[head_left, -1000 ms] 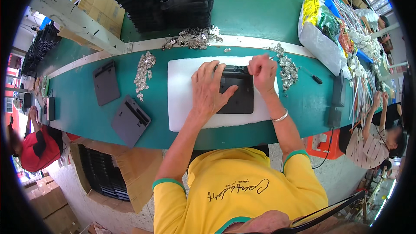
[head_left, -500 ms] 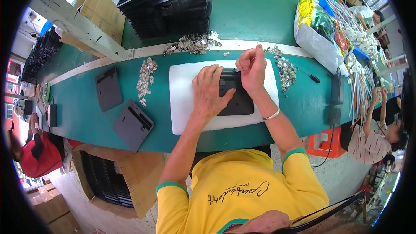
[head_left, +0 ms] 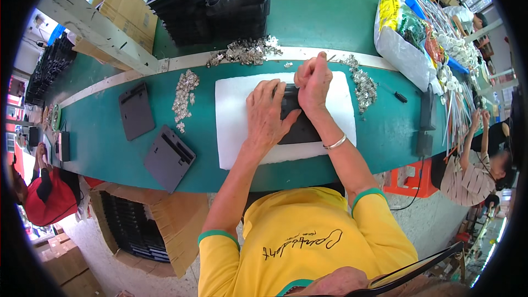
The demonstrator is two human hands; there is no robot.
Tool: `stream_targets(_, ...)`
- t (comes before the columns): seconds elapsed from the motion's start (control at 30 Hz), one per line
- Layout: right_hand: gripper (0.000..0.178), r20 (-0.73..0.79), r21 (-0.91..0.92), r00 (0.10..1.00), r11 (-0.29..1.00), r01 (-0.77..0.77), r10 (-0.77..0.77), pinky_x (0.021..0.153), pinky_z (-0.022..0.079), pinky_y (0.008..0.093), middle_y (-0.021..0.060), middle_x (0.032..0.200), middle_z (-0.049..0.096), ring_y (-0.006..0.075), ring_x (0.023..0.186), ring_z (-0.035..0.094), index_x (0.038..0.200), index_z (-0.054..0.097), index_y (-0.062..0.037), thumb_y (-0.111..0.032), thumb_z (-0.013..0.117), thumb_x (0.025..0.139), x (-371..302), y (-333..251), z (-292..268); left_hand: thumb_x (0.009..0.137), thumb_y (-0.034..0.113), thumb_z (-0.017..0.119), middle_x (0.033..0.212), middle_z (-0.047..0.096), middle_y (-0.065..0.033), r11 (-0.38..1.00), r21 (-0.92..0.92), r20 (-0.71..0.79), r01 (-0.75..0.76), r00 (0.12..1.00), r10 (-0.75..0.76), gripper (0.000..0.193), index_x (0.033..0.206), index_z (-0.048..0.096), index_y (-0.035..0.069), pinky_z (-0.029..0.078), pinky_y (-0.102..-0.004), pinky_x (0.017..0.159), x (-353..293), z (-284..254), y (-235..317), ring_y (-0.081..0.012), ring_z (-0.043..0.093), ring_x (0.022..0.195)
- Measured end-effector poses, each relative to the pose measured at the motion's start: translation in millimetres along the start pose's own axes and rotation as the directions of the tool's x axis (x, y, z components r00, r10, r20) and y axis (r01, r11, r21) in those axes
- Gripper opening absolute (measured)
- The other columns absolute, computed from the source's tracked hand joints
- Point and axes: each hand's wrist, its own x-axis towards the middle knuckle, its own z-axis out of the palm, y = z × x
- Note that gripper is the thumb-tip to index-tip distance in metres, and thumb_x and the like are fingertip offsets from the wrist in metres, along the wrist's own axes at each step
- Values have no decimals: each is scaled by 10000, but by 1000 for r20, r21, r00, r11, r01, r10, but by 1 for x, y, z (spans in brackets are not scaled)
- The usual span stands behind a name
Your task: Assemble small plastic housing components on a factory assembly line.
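Note:
A black plastic panel (head_left: pixel 300 132) lies on a white foam sheet (head_left: pixel 231 148) in front of me. My left hand (head_left: pixel 267 111) rests flat over the panel's left side, thumb spread to the right. At the panel's far right edge, my right hand (head_left: pixel 313 85) is closed, the thumb pointing up. A thin dark tip shows beside that thumb; whatever the fingers grip is mostly hidden. Small silvery metal clips form heaps left of the foam (head_left: pixel 184 99), behind it (head_left: pixel 247 52) and to its right (head_left: pixel 364 89).
Two dark panels (head_left: pixel 136 111) (head_left: pixel 169 158) lie on the green table at left. Tall stacks of black panels (head_left: pixel 220 19) stand at the back. A plastic bag (head_left: pixel 399 49) and a black-handled tool (head_left: pixel 400 97) are at right. An open carton (head_left: pixel 176 225) holds more panels below.
My right hand has shifted slightly left and its fingers have closed in over the panel's far edge. The left hand stays nearly in place on the panel.

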Motion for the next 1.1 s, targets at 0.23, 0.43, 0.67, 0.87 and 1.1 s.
stream_targets(0.23,585,185,-387,963,887,253,-195,457,279,246,-25,470,395,57,454,348,524,464,-53,-338,406,1031,-7,2,3,650,203,813,1284,514,-123,1000,-10,44,13,999,-12,708,1263,503,30,329,-438,1007,4,-3,3,-330,440,1241)
stream_targets(0.43,467,275,-334,958,942,23,75,503,349,225,-25,578,468,51,521,413,716,608,-17,-306,416,1029,1,-19,-5,667,275,828,1372,409,-220,986,-157,-105,54,992,-71,790,1273,448,-60,308,-460,1042,-5,-3,-13,-356,403,1266)
stream_targets(0.67,366,433,-316,894,948,34,112,514,363,189,-30,623,471,40,545,413,931,659,-15,-245,395,1036,0,-27,27,679,370,806,1350,396,-238,977,185,-103,105,991,-87,779,1210,454,-79,245,-482,1055,-9,-13,-5,-374,340,1283)
stream_targets(0.87,489,543,-363,830,927,92,130,451,266,199,-61,546,390,22,485,320,743,606,-15,-361,412,1029,5,-5,44,675,430,790,1341,389,-252,972,210,-54,106,994,-97,859,1219,421,-124,227,-518,1053,-9,-9,-9,-381,327,1281)
stream_targets(1.1,528,534,-442,834,887,137,138,482,310,233,-35,524,429,45,514,372,651,597,-11,-354,434,1017,4,3,50,678,404,796,1315,401,-222,977,176,-82,123,990,-110,793,1192,434,-81,220,-504,1052,-10,-11,-8,-357,312,1297)
